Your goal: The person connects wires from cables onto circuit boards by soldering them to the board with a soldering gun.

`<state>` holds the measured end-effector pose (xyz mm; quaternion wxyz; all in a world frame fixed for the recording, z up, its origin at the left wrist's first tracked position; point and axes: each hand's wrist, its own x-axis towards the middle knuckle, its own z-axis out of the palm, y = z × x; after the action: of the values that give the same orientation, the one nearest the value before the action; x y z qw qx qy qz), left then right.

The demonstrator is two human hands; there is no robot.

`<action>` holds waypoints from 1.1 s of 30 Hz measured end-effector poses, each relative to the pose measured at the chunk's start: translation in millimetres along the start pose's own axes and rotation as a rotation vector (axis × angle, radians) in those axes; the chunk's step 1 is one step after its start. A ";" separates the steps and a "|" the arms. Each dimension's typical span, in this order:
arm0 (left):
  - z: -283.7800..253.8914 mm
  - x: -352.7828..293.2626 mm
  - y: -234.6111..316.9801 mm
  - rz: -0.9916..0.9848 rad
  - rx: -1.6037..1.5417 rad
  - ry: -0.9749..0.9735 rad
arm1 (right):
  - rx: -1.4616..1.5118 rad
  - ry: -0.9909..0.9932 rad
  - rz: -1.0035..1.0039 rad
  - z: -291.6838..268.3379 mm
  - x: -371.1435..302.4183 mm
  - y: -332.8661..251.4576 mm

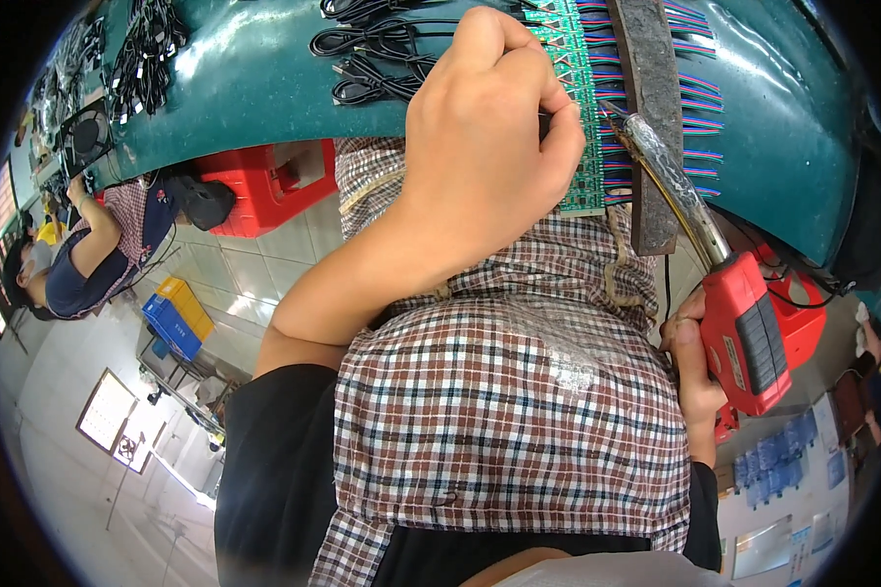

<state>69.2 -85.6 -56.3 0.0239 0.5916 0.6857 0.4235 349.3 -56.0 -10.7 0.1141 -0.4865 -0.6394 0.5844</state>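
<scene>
My left hand is curled into a fist at the edge of a green circuit board panel on the teal table; I cannot see anything between its fingers. Rows of coloured ribbon wires run off the panel under a dark worn bar that lies across them. My right hand grips a red soldering gun. The gun's long metal barrel reaches up to the panel, with its tip by the wire ends. A checked apron covers my front.
Bundles of black cables lie on the table beyond my left hand, with more at the far left beside a small fan. Another person works at the left. A red plastic stool and blue and yellow crates stand on the tiled floor.
</scene>
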 end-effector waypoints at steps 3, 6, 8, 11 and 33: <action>8.2 -3.6 -28.6 0.007 -0.080 -0.050 | 0.032 -0.030 -0.038 -1.5 -1.9 -1.4; 12.2 -4.5 -41.2 0.468 -0.070 0.149 | -0.115 -0.033 -0.049 -7.4 -13.2 8.4; 11.0 -2.6 -40.9 0.451 -0.071 0.127 | -0.130 -0.035 -0.033 -7.5 -15.2 8.1; 2.6 4.5 -29.4 0.473 -0.062 0.104 | -0.134 -0.048 -0.024 -9.0 -15.0 11.8; -22.1 20.0 10.3 -0.388 -0.102 -0.379 | -0.083 -0.057 -0.072 -3.6 -6.6 4.8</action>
<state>59.6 -81.8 -26.5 0.2622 0.5160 0.7472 0.3266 357.5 -59.4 -11.0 0.0964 -0.4504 -0.6833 0.5665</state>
